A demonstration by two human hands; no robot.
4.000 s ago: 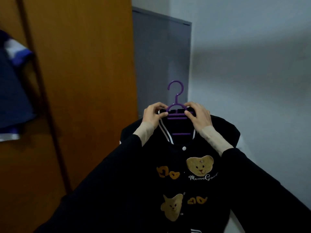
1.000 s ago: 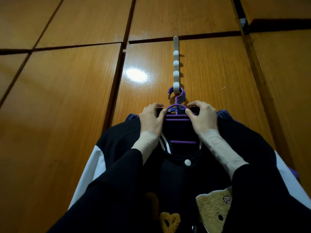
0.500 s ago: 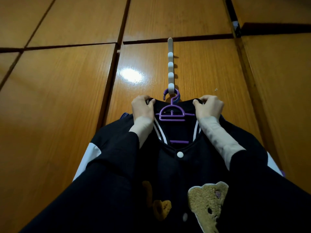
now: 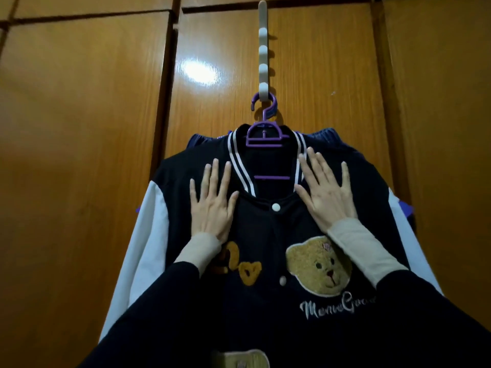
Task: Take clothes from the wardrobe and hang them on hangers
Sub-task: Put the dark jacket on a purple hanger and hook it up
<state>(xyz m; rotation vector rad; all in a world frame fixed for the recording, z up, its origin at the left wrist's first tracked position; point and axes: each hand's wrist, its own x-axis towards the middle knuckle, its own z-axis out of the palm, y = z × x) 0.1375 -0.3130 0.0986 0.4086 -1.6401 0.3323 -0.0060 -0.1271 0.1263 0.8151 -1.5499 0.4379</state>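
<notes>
1. Wardrobe doors: glossy orange-brown wood panels fill the background, with dark seams between them and a bright glare spot near the centre.
2. Left sleeve of the jacket: white, hanging down against the door at the left edge of the garment.
3. Left hand: open, fingers spread and flat, palm pressed on the jacket's chest just left of the collar; it grips nothing. Beige cuff under a dark outer sleeve.
4. Jacket: dark navy varsity style with a white-striped collar, white snap buttons, tan heart patches, a bear-face patch and white script lettering below it. It hangs front-out against the wardrobe door, centred in view.
5. Purple hanger: inside the jacket's neck, its hook caught on the lowest peg of the rack.
6. White hook rack: a vertical strip of pegs on the door.
7. Right hand: open, fingers apart, flat on the jacket just right of the collar; holds nothing.
8. Blue garment: partly visible behind the jacket's shoulders.
</notes>
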